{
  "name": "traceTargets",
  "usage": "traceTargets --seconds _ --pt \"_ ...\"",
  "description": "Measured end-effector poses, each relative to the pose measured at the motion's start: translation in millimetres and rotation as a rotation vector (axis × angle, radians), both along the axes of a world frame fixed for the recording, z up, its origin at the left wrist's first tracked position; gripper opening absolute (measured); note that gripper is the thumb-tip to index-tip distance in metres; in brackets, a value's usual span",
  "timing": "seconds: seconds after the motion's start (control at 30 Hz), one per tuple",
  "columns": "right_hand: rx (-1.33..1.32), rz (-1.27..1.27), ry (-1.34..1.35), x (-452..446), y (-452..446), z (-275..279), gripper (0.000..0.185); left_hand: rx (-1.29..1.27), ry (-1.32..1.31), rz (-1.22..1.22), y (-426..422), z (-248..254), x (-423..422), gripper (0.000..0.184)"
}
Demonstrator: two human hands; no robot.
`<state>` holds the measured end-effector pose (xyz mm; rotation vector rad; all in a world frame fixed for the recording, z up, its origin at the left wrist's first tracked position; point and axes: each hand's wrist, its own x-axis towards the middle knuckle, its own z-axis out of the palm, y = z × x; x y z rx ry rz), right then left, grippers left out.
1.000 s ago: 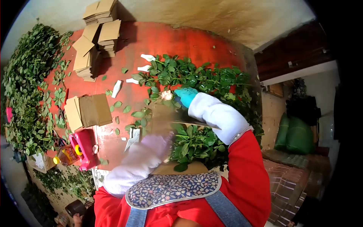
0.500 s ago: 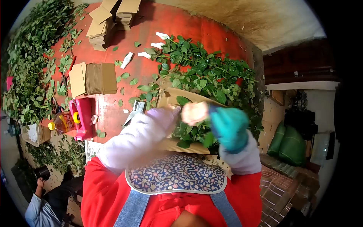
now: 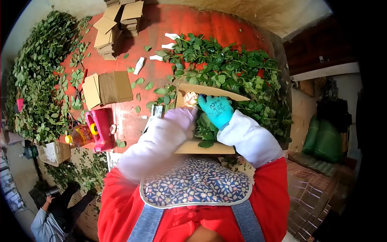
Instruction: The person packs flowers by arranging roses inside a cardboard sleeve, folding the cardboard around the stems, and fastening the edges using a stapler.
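Note:
A peach-coloured rose (image 3: 190, 99) lies at the upper left of a corrugated cardboard sheet (image 3: 213, 91), its leafy stem (image 3: 206, 128) trailing toward my body. My right hand (image 3: 217, 110), in a teal glove with dark fingertips, is closed just beside the bloom, apparently around the rose just under its head. In a lilac glove, my left hand (image 3: 181, 117) rests just below the bloom at the sheet's left side. Its fingers are blurred and partly hidden, so their grip does not show. A metal tool or fitting (image 3: 156, 111) sits beside my left wrist.
Leafy stems with white-wrapped heads (image 3: 172, 36) lie beyond the sheet on the red table (image 3: 161, 18). Cardboard pieces (image 3: 109, 88), a pink holder (image 3: 105, 131) and a bottle (image 3: 81, 135) stand left. A leaf heap (image 3: 36, 76) fills the far left; another person (image 3: 50, 220) is below it.
My right hand has moved up from over the stems to the bloom's side, and the peach bloom now lies at the cardboard's upper left. My left hand stays close by. The view has shifted slightly.

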<state>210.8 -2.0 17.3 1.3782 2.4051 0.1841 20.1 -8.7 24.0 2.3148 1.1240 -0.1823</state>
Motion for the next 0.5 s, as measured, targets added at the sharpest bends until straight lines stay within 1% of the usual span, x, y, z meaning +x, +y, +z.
traceTargets --seconds 0.03,0.07,0.13,0.17,0.23,0.27,0.33,0.4,0.43,0.47,0.5 --pt "-0.016 -0.012 -0.055 -3.2 0.9 2.6 0.044 -0.036 -0.029 0.027 2.6 4.4 -0.6 0.083" --pt "-0.009 -0.024 -0.046 -1.5 2.2 0.1 0.044 -0.029 -0.02 0.015 3.3 5.7 -2.4 0.083" --pt "-0.043 0.023 0.099 6.3 7.5 -7.6 0.041 0.162 -0.151 -0.025 5.8 7.8 -4.0 0.08" --pt "-0.032 0.006 0.108 7.1 7.6 -9.1 0.041 0.169 -0.144 -0.044 7.4 10.1 -3.3 0.08" --pt "-0.078 0.067 0.017 5.9 5.9 -8.1 0.041 0.068 -0.117 -0.036 9.6 15.1 -1.4 0.074" --pt "-0.071 0.045 0.03 4.3 3.7 -6.3 0.041 0.155 -0.164 -0.045 10.1 12.7 -2.5 0.068" --pt "-0.089 0.011 -0.058 -1.5 -1.5 7.3 0.042 0.137 -0.128 -0.048 12.9 1.8 -1.2 0.067" --pt "-0.06 -0.012 -0.064 -9.0 -7.7 35.7 0.043 -0.17 -0.302 0.136 12.5 -8.7 -6.0 0.061" --pt "-0.034 -0.021 -0.085 -12.2 -9.0 48.5 0.044 -0.309 -0.389 0.24 13.1 -6.2 -7.0 0.059" --pt "-0.051 -0.032 -0.087 -13.5 -7.9 55.9 0.046 -0.153 -0.319 0.147 11.4 -0.9 -7.7 0.054" --pt "-0.052 -0.03 -0.09 -12.9 -6.8 50.2 0.046 -0.077 -0.288 0.103 10.2 1.3 -7.9 0.051"
